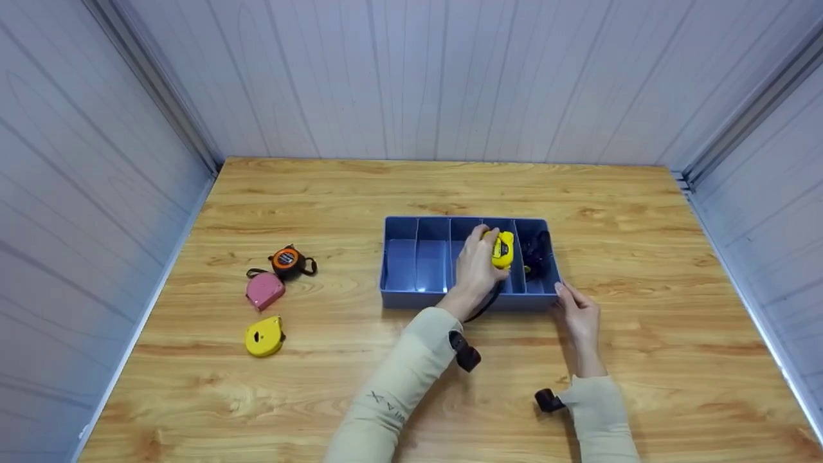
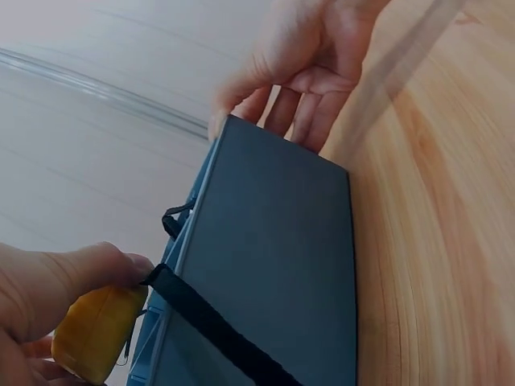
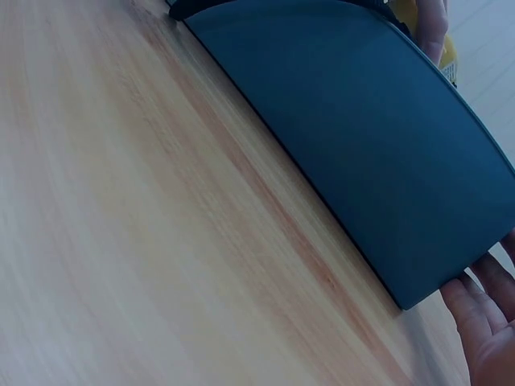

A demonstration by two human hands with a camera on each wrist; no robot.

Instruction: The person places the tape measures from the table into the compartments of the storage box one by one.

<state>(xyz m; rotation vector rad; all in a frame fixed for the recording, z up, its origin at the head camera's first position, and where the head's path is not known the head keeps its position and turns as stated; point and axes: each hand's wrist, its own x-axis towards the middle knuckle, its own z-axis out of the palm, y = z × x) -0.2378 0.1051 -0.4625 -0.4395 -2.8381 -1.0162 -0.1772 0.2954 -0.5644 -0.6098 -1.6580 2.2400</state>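
Yellow tape [image 1: 503, 249] is in the left hand [image 1: 476, 265], gripped by fingers and thumb over the box [image 1: 405, 300], at the fourth slot [image 1: 512, 283] from its left end. The right hand [image 1: 578, 318] holds the box by its near right corner. I think the job is partly done: a dark thing [image 1: 535, 252] sits inside the box at its right end, and the yellow tape looks nearly in but is not let go yet. Well to the left of the box lie an orange tape [image 1: 287, 262], a pink tape [image 1: 265, 290] and another yellow tape [image 1: 263, 336], so those three seem left to do. Only the head view looks down into the box and shows those three. The left wrist view shows better how a black strap [image 2: 217, 330] starts by the left thumb and hangs outside the box's near wall, and how a small loop [image 2: 175, 221] pokes up over its rim. The right wrist view shows fingertips [image 3: 465, 305] on the box's right end, which the head view hides. What the dark thing is, I cannot tell.
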